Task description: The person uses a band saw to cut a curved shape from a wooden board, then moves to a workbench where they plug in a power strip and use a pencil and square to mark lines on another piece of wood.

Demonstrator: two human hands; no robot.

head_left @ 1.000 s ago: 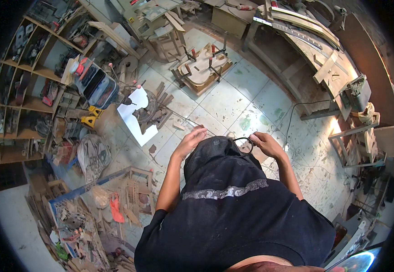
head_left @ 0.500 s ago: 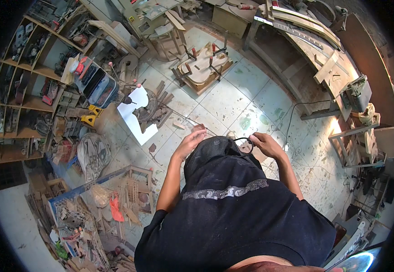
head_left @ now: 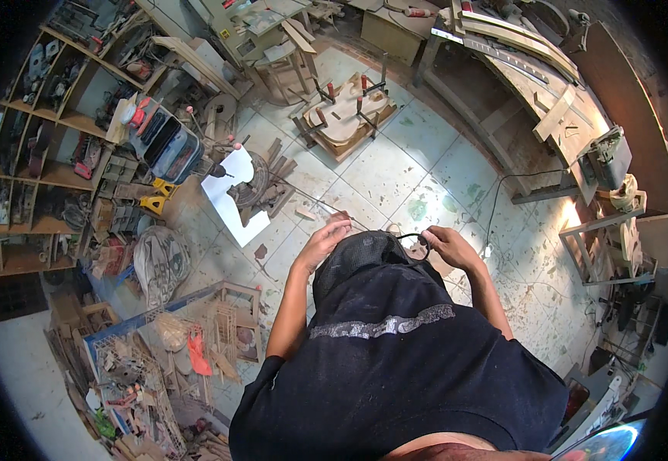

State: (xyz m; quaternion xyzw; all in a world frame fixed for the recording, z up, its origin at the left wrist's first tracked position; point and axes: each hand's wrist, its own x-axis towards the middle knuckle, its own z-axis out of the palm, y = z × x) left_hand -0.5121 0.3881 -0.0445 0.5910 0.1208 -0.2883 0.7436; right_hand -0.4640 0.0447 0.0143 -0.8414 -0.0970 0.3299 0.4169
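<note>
A black mesh fabric (head_left: 353, 253) lies over the front of my body, below the dark shirt (head_left: 395, 361) with a speckled grey band. My right hand (head_left: 453, 247) pinches a looped black cord (head_left: 411, 235) just right of the mesh. At the mesh's left edge, my left hand (head_left: 326, 240) has its fingers curled together near a thin line running toward the upper left; what they hold I cannot make out.
Clamped wooden pieces (head_left: 345, 123) sit on the tiled floor (head_left: 365, 184) ahead, near a white cut sheet (head_left: 238, 219) beside scrap wood. Cubby shelves (head_left: 73, 177) line the left, a long workbench (head_left: 557, 134) the right. A framed bin of scraps (head_left: 234, 289) is at lower left.
</note>
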